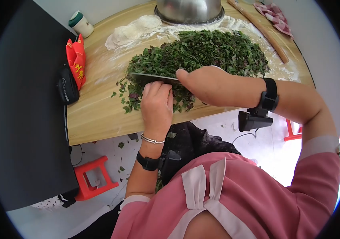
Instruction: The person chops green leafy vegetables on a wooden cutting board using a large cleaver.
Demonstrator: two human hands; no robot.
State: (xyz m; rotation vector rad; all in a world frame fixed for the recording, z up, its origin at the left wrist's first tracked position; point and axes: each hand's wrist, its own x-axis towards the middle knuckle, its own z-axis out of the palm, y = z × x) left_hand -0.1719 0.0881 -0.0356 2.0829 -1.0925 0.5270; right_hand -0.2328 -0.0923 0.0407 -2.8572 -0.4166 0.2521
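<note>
A wide heap of chopped dark green leaves (202, 51) covers the middle of the wooden table (98, 123). My right hand (202, 81) is closed round the handle end of a kitchen knife (154, 77), whose blade points left across the near side of the heap. The handle itself is hidden inside the hand. Just below the blade, my left hand (156, 99) has its fingers bent and held together, pressed down on the leaves at the heap's near left edge. What lies under those fingertips is mostly hidden.
At the back lie flattened dough (134, 31), scattered flour, an upturned metal bowl (190, 11) and a rolling pin (261, 32). A checked cloth (275, 18) is at the back right. On the left are a jar (81, 24), a red packet (76, 59) and a black case (68, 85). A red stool (94, 178) stands below.
</note>
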